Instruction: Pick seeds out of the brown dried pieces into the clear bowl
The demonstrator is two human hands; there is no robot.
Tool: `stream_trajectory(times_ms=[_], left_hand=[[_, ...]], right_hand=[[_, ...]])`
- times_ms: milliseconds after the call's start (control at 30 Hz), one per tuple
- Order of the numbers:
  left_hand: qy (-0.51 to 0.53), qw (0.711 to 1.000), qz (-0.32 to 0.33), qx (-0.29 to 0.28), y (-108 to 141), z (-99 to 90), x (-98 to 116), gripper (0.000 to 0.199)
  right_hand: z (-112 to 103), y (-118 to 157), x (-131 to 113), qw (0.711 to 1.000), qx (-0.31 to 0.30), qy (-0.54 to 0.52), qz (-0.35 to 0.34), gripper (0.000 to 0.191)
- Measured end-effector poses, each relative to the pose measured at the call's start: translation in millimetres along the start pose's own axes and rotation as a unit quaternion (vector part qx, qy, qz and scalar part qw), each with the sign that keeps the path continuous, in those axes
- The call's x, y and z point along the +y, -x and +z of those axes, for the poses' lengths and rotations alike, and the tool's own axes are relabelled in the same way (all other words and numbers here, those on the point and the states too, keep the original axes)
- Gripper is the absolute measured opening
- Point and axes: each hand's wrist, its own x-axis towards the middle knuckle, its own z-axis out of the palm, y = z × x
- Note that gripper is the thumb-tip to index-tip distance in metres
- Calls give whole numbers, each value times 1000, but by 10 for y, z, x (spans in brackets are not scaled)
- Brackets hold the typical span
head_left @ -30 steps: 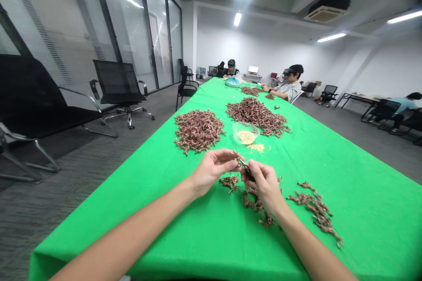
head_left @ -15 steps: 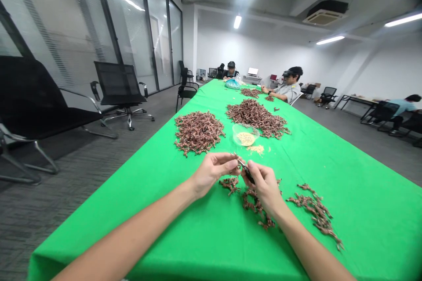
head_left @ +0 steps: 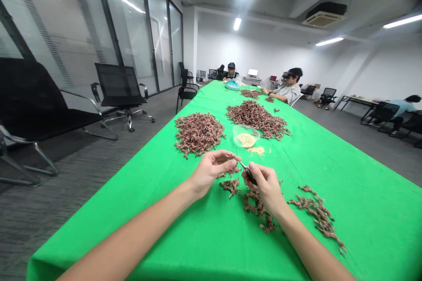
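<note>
My left hand [head_left: 212, 170] is closed in a pinch on a small brown figure [head_left: 234, 157], mostly hidden by the fingers. My right hand [head_left: 266, 182] grips a small tool with a metal tip and a dark handle [head_left: 251, 177]. The tip meets or nearly meets the piece at my left fingertips; I cannot tell if they touch. Below the hands, several brown figures [head_left: 231, 187] lie loose on the green cloth, and a further cluster [head_left: 260, 210] is partly covered by my right hand and wrist. To the right lies a longer strip of the same figures [head_left: 318, 215].
Beyond my hands stands a clear bowl [head_left: 246, 136] of pale bits, with spilled bits [head_left: 256, 151] beside it. Two large heaps, left [head_left: 199, 134] and right [head_left: 257, 118], flank the bowl. Two people sit farther along the table, near a blue bag [head_left: 232, 84] and smaller heaps.
The tool's tip has drawn slightly away from my left fingers, and more of its metal shows. The piece in my left hand has turned a little. The heaps stay put.
</note>
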Motion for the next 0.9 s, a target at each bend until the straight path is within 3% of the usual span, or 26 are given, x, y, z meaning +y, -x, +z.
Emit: stream_trajectory(times_ms=[900], left_hand=[[17, 995, -31, 90, -38, -27, -45, 36]], right_hand=[[-37, -21, 13, 999, 30, 8, 7, 50]])
